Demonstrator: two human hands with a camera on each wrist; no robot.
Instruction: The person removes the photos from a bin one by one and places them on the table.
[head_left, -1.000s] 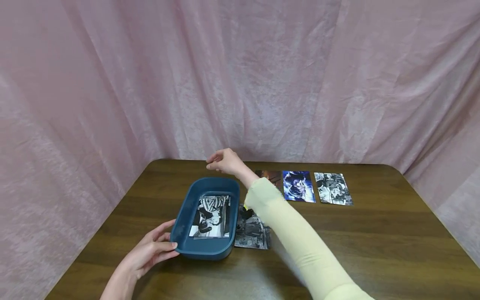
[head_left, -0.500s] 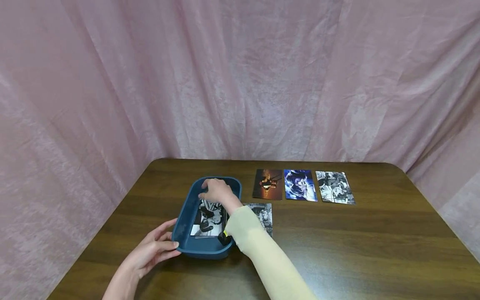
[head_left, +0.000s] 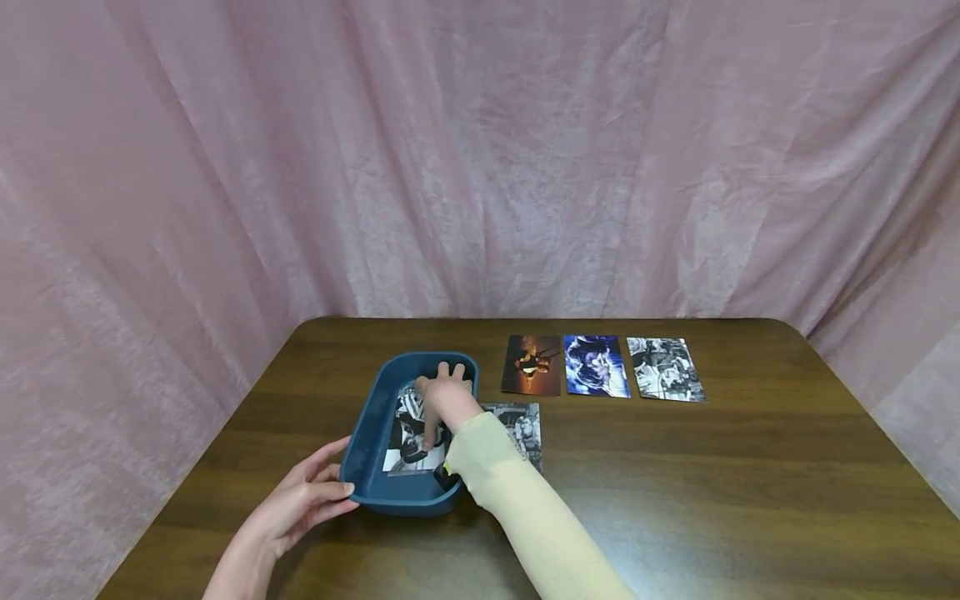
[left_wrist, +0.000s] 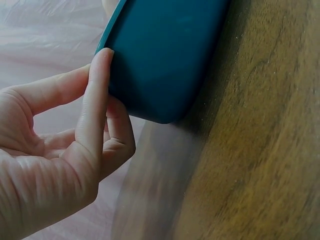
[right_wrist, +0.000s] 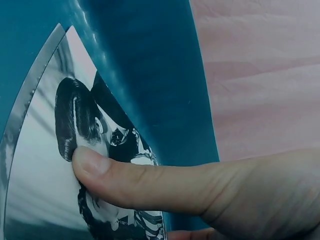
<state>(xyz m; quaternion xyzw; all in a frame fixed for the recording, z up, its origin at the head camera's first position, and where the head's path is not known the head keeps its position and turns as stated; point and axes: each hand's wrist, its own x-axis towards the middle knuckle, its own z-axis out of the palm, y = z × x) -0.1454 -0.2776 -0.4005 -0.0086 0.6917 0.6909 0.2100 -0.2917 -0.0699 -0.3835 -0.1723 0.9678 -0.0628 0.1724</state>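
Pinches blue tray [head_left: 405, 505] at seven o'clock with left hand [head_left: 296, 504]; inside, sets right hand [head_left: 450, 398] over stacked photos [head_left: 402, 432], with fingers [head_left: 444, 371] spread in head view, only thumb [right_wrist: 140, 185] clear from right wrist. Loose photos [head_left: 596, 365] at two o'clock. Below, wooden table [head_left: 712, 483]; at twelve, pink curtain [head_left: 487, 167].

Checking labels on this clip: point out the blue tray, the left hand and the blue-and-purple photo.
Blue tray [head_left: 403, 504]: head view, on its near rim.
Left hand [head_left: 298, 503]: head view, on the middle of the hand.
Blue-and-purple photo [head_left: 597, 366]: head view, middle of its printed face.
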